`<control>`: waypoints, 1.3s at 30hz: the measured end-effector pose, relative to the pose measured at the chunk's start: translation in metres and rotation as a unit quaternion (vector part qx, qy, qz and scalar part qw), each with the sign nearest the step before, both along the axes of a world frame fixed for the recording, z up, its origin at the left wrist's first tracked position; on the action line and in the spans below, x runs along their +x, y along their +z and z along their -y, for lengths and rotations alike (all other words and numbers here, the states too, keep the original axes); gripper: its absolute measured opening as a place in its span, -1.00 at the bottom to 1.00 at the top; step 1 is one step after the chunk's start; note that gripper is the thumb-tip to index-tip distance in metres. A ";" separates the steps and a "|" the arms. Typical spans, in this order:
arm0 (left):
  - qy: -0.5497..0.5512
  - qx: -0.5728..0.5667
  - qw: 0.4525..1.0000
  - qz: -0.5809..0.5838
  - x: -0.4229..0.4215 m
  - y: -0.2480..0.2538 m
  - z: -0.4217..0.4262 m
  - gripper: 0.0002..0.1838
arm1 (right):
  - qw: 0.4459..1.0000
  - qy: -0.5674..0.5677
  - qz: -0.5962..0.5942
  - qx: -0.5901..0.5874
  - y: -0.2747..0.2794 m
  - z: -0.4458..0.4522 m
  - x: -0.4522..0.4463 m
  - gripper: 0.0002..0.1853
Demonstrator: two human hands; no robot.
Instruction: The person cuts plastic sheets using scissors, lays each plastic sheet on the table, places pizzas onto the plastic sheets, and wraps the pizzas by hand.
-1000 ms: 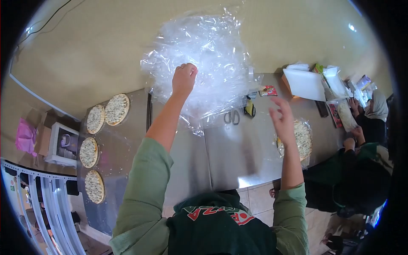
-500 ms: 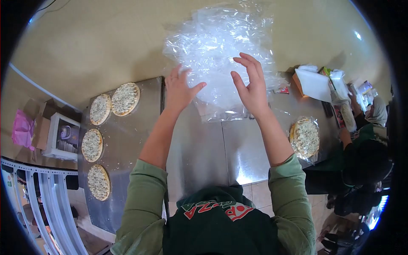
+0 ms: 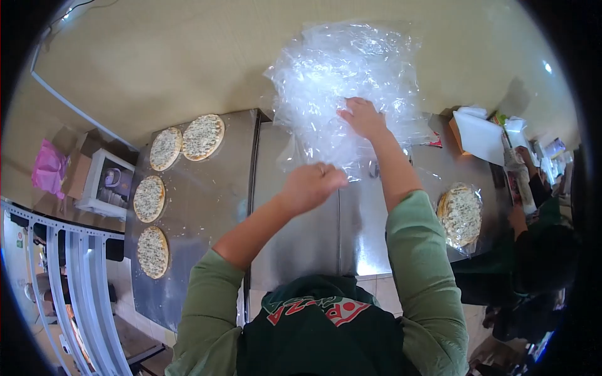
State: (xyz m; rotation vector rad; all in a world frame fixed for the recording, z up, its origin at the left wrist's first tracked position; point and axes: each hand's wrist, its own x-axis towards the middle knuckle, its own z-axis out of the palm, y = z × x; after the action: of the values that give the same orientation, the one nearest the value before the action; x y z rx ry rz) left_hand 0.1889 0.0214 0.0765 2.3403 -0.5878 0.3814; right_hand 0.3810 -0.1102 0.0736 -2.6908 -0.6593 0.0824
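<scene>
A heap of clear plastic bags [image 3: 351, 69] stands against the wall at the back of the metal table [image 3: 295, 232]. My right hand [image 3: 365, 118] reaches onto the front of the heap, fingers bent over the plastic; whether it grips any is unclear. Nearer to me, my left hand [image 3: 313, 187] is closed at the heap's lower edge, and what its fingers hold, if anything, cannot be made out. Several topped pizzas lie unwrapped on the left, one of them [image 3: 203, 136] at the back. A bagged pizza [image 3: 461, 215] lies to the right.
An open box with a white lid [image 3: 480, 135] is at the back right. Beyond it, a co-worker's hand [image 3: 517, 219] is beside a long package [image 3: 520, 182]. A white crate [image 3: 106, 185] and a pink bag [image 3: 50, 168] are at far left.
My left hand has come down and inward, and its spread fingers have closed. My right hand has moved against the plastic. The view has shifted, so the table's contents appear displaced.
</scene>
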 end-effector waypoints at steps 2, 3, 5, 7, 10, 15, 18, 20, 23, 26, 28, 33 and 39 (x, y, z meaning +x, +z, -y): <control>0.004 0.029 0.999 -0.046 -0.037 0.013 0.007 -0.86 | 0.999 -0.025 0.026 -0.026 -0.012 0.000 0.011 -0.54; 0.002 0.078 0.996 -0.050 -0.058 0.030 0.004 -0.86 | 0.997 -0.030 0.055 -0.040 -0.017 0.001 0.017 -0.56; -0.045 0.077 0.981 0.174 -0.098 0.045 -0.003 -0.87 | 0.993 -0.039 0.101 -0.048 -0.029 0.005 0.024 -0.59; -0.014 -0.049 0.997 0.061 -0.122 0.051 -0.002 -0.89 | 0.989 -0.040 0.135 -0.040 -0.039 0.006 0.026 -0.61; -0.005 -0.053 0.997 -0.061 -0.141 0.024 -0.001 -0.84 | 0.988 -0.029 0.153 0.014 -0.049 0.005 0.029 -0.62; 0.102 0.142 0.923 -0.343 -0.192 -0.129 -0.023 -0.72 | 0.981 -0.004 0.189 -0.033 -0.031 0.005 0.015 -0.59; 0.219 0.173 0.843 -0.459 -0.186 -0.153 -0.026 -0.61 | 0.986 0.002 0.163 -0.038 -0.013 0.004 0.005 -0.54; 0.337 0.071 0.796 -0.498 -0.177 -0.153 -0.017 -0.44 | 0.977 0.014 0.211 0.011 -0.008 0.007 -0.002 -0.51; 0.308 0.230 0.849 -0.362 -0.171 -0.153 0.004 -0.13 | 0.913 0.072 0.360 0.178 0.015 0.021 -0.043 -0.53; 0.331 0.255 0.838 -0.350 -0.166 -0.156 0.014 0.03 | 0.882 0.207 0.286 0.312 0.022 0.044 -0.136 -0.56; 0.313 0.247 0.836 -0.377 -0.159 -0.152 0.012 0.05 | 0.869 0.339 0.114 0.343 -0.020 0.054 -0.172 -0.60; 0.263 0.244 0.869 -0.341 -0.159 -0.148 0.011 0.06 | 0.967 0.093 -0.133 0.198 -0.183 0.058 -0.208 -0.64; 0.201 0.123 0.953 -0.190 -0.181 -0.163 0.038 0.11 | 0.862 -0.007 -0.414 0.293 -0.185 0.041 -0.250 -0.71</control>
State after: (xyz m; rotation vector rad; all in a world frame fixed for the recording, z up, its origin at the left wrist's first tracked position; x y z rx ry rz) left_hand 0.0079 -0.0163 -0.0865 2.6794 0.0357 0.0268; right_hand 0.1307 -0.1514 -0.1117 -1.8055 -0.3035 0.8351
